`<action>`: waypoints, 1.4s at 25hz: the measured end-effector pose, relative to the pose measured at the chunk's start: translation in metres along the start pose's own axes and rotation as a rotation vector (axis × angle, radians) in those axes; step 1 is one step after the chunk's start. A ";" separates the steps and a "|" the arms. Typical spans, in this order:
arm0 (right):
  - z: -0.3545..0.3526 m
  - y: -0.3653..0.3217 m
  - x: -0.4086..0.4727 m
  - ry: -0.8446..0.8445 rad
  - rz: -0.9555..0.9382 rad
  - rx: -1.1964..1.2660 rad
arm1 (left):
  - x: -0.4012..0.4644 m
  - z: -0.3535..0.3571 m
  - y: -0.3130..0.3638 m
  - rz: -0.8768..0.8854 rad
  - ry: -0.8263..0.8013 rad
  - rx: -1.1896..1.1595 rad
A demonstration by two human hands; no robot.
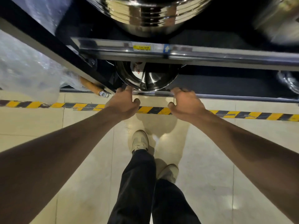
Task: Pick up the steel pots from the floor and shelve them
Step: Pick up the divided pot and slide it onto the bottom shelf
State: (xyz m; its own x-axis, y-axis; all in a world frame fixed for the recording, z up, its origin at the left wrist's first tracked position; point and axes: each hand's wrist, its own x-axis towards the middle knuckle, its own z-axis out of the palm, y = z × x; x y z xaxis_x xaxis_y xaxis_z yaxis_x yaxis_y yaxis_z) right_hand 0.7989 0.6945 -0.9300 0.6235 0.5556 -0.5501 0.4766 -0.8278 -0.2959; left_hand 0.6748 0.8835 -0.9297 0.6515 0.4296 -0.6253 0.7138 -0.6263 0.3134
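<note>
A shiny steel pot sits on the lower shelf, right at its front edge and partly hidden under the upper shelf rail. My left hand is at the pot's lower left, fingertips touching its rim, thumb spread apart. My right hand hovers at the shelf edge just right of the pot, fingers curled and apart, holding nothing. A larger stack of steel pots stands on the upper shelf, directly above.
Another steel vessel stands at the upper right and a plastic-wrapped one on the lower shelf at right. Plastic-wrapped goods and a wooden handle lie at left. Yellow-black tape lines the tiled floor; my shoes stand below.
</note>
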 end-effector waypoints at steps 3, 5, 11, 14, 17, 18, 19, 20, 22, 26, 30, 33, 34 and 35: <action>-0.059 -0.023 -0.060 0.015 -0.032 -0.067 | -0.063 -0.053 0.028 0.026 -0.024 0.138; -0.109 -0.038 -0.104 0.025 -0.024 -0.093 | -0.111 -0.097 0.051 0.069 -0.006 0.251; -0.255 -0.083 -0.256 0.136 0.013 -0.167 | -0.275 -0.224 0.131 0.159 0.152 0.348; -0.315 -0.101 -0.335 0.233 0.015 -0.216 | -0.353 -0.271 0.170 0.231 0.240 0.364; -0.352 -0.108 -0.389 0.364 0.002 -0.301 | -0.398 -0.299 0.200 0.275 0.287 0.396; -0.362 -0.107 -0.404 0.402 0.010 -0.323 | -0.409 -0.305 0.210 0.297 0.311 0.397; -0.372 -0.106 -0.416 0.433 0.026 -0.325 | -0.418 -0.311 0.219 0.328 0.336 0.392; -0.381 -0.105 -0.424 0.455 0.047 -0.314 | -0.425 -0.316 0.228 0.365 0.364 0.386; -0.397 -0.102 -0.432 0.477 0.088 -0.293 | -0.429 -0.328 0.245 0.441 0.420 0.404; -0.420 -0.085 -0.447 0.545 0.220 -0.225 | -0.418 -0.355 0.283 0.590 0.432 0.417; -0.421 -0.059 -0.477 0.577 0.428 -0.132 | -0.406 -0.356 0.336 0.832 0.414 0.525; -0.409 -0.036 -0.513 0.598 0.632 -0.045 | -0.409 -0.337 0.384 1.014 0.348 0.602; -0.404 -0.030 -0.528 0.593 0.692 -0.019 | -0.413 -0.328 0.398 1.059 0.321 0.628; -0.397 -0.024 -0.547 0.599 0.766 0.008 | -0.420 -0.316 0.415 1.119 0.298 0.662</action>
State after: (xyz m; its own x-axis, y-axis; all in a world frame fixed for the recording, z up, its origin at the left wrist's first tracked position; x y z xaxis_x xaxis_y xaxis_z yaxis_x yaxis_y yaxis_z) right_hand 0.6922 0.4414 -0.3124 0.9760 -0.1889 -0.1082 -0.1931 -0.9807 -0.0298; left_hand 0.7787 0.6485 -0.3118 0.8923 -0.4481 -0.0550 -0.4421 -0.8919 0.0954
